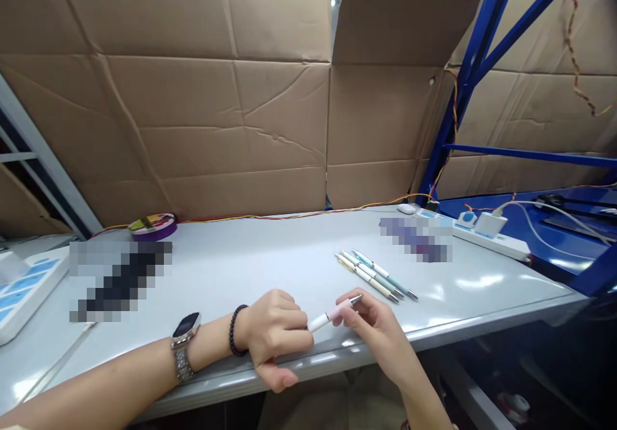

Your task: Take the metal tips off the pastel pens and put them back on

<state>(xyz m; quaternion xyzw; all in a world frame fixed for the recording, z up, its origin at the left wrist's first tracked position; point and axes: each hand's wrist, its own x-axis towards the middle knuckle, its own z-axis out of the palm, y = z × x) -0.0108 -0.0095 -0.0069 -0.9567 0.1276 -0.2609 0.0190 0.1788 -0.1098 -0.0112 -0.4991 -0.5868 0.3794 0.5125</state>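
Observation:
A pink and white pen (320, 322) is held a little above the near edge of the table, its metal tip pointing up to the right. My right hand (373, 324) pinches it by the pink grip between thumb and fingers. My left hand (276, 327) is curled at the pen's white rear end, with the fingers folded and the thumb hanging apart below. That end of the pen passes behind the left fingers and is hidden. Beyond my right hand, several pens (376, 274) in white, yellowish and green-blue lie side by side on the table.
The glossy white table (231, 256) backs onto cardboard sheets (216, 108). A purple roll of tape (153, 226) sits at the back left. Power strips stand at left (36, 288) and right (491, 238). Two blurred-out items flank the middle. A blue frame (463, 89) rises at right.

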